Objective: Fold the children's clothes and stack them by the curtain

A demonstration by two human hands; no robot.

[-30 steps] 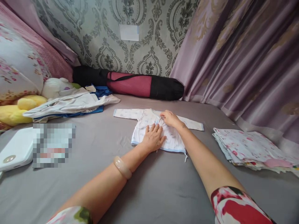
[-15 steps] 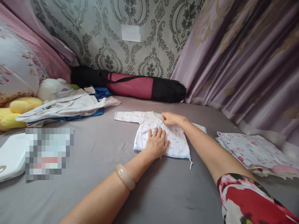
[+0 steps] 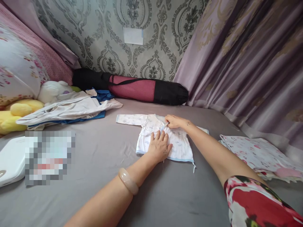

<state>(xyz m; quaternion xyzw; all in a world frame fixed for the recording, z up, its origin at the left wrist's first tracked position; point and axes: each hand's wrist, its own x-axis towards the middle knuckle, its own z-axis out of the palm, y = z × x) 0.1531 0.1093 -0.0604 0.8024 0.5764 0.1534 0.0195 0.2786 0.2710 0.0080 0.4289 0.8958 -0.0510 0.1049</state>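
Observation:
A small white baby shirt [image 3: 181, 146] with pale blue trim and faint prints lies spread on the grey sheet. Its left sleeve reaches out flat, and the right one is mostly covered by my forearm. My left hand [image 3: 159, 145] rests flat on the lower front, fingers stretched out. Near the neckline, my right hand [image 3: 174, 121] pinches the blue-trimmed front edge of the shirt and holds it slightly raised. A tie string hangs from the bottom right hem.
Folded printed cloths [image 3: 260, 154] lie at the right. Crumpled light and blue clothes [image 3: 71, 108] sit at the left beside plush toys [image 3: 26, 108]. A white device [image 3: 11, 160] is at the left edge. A black and pink rolled bag [image 3: 132, 88] lies along the wall.
My right hand has shifted very slightly to the right with the pinched shirt edge. My left hand stays flat on the shirt. The whole view has moved a little.

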